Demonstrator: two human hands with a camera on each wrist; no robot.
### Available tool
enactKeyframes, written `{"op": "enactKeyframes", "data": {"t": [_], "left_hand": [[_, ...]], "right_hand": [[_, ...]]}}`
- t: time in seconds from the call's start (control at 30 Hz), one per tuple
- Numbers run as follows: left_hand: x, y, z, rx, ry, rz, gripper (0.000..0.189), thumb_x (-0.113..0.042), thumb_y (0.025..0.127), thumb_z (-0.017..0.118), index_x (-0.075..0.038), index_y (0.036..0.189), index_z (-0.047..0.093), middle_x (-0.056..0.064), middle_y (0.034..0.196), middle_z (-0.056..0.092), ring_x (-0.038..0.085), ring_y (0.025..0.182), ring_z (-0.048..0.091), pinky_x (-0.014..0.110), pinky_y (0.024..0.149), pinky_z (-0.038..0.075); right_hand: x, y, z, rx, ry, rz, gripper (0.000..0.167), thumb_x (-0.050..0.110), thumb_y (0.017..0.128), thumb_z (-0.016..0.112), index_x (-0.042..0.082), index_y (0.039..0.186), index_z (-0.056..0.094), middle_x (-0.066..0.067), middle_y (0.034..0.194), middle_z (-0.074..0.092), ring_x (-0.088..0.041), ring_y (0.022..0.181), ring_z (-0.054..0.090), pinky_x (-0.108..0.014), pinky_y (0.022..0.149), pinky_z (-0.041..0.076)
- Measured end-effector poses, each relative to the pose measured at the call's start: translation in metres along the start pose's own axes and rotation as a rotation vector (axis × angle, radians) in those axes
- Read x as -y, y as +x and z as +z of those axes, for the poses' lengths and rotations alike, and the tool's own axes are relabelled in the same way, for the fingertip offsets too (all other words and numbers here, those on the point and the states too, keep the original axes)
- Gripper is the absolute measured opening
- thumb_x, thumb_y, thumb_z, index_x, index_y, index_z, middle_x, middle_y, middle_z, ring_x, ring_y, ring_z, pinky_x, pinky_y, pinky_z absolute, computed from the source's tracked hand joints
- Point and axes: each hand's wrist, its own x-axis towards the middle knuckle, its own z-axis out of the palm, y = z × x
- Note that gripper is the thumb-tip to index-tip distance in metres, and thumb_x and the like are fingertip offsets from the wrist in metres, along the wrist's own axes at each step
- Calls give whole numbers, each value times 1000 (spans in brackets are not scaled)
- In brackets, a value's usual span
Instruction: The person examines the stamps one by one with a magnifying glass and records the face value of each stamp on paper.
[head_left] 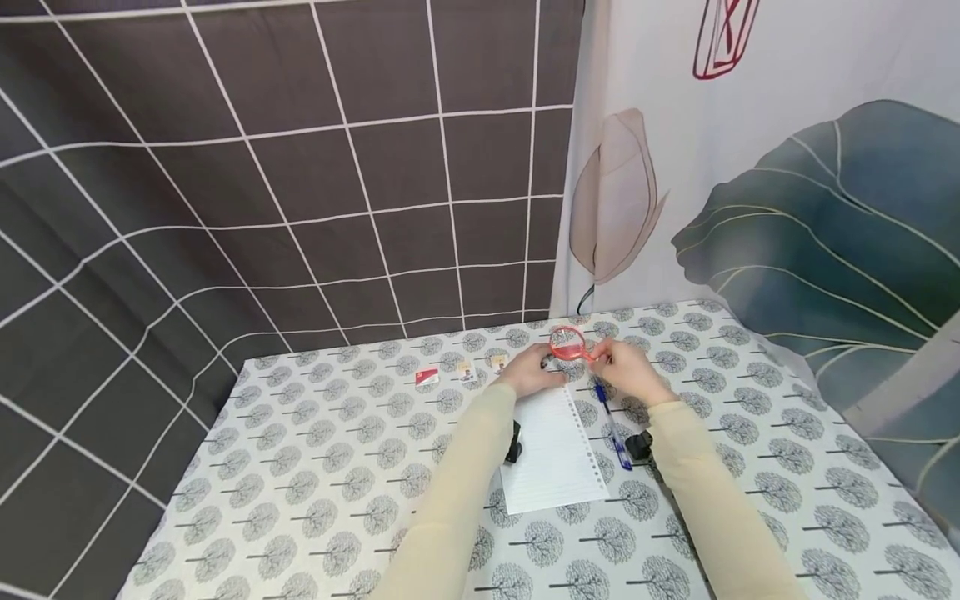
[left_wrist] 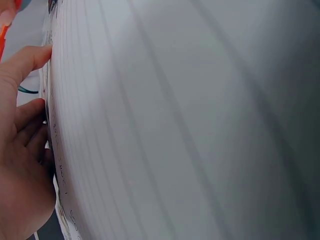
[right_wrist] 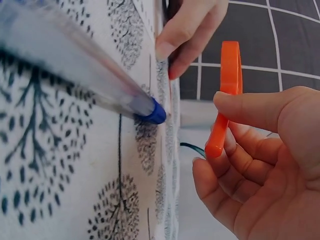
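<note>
My right hand [head_left: 626, 371] pinches the handle of a red-orange magnifying glass [head_left: 567, 342] between thumb and fingers. In the right wrist view its frame [right_wrist: 230, 65] is seen edge-on, raised above the cloth. Red and white show through the lens. My left hand [head_left: 528, 372] rests with thumb and fingers spread at the far end of a lined, hole-punched sheet of paper [head_left: 555, 458]. In the left wrist view the thumb [left_wrist: 35, 57] touches down by the sheet's edge. A clear pen with blue ends [head_left: 613, 425] lies right of the paper, beneath my right forearm.
Left of my left hand lie a red and white card [head_left: 427, 377] and two small picture cards [head_left: 466, 370]. A tree-print cloth [head_left: 300, 500] covers the table. Behind it hang a dark checked curtain [head_left: 390, 183] and a pale leaf-print curtain [head_left: 652, 250].
</note>
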Motion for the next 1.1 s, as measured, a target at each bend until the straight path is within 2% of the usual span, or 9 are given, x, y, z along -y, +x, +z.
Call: {"op": "enactKeyframes", "data": {"t": [0.2,0.37,0.47,0.77,1.1], "left_hand": [[-1,-4,2,-14,-8,-22,77,-43,89,72,-15,154,42,4,157,43,24,140,45,42,117,35],[-1,-4,4,-28,-53,-39,75,-38,87,77,-16,152,47,3,153,48,23,136,49,40,115,38],[-1,-5,5,-32,-76,-34,73,-36,86,78,-15,150,48,3,152,49,23,135,50,40,115,39],[-6,-6,0,-35,-61,-13,75,-35,86,78,-12,150,47,5,152,48,24,136,49,43,115,38],[-5,-5,-2,-6,-22,11,77,-35,88,77,-9,152,44,7,152,47,24,136,48,38,115,38]], "right_hand": [[-4,1,4,32,-15,-12,7,6,93,67,0,94,66,-4,78,62,-16,65,49,-29,62,43],[-11,3,8,98,-7,9,5,7,94,68,4,91,66,-1,74,57,-14,61,47,-27,57,43],[-14,4,9,107,1,13,5,6,94,68,3,91,65,-2,75,56,-15,62,48,-28,58,44],[-15,8,8,136,-12,17,7,6,94,67,1,96,64,-5,80,60,-15,67,51,-29,63,48],[-14,8,9,139,-17,20,7,6,94,68,1,94,63,-3,77,57,-15,64,48,-29,60,44]]}}
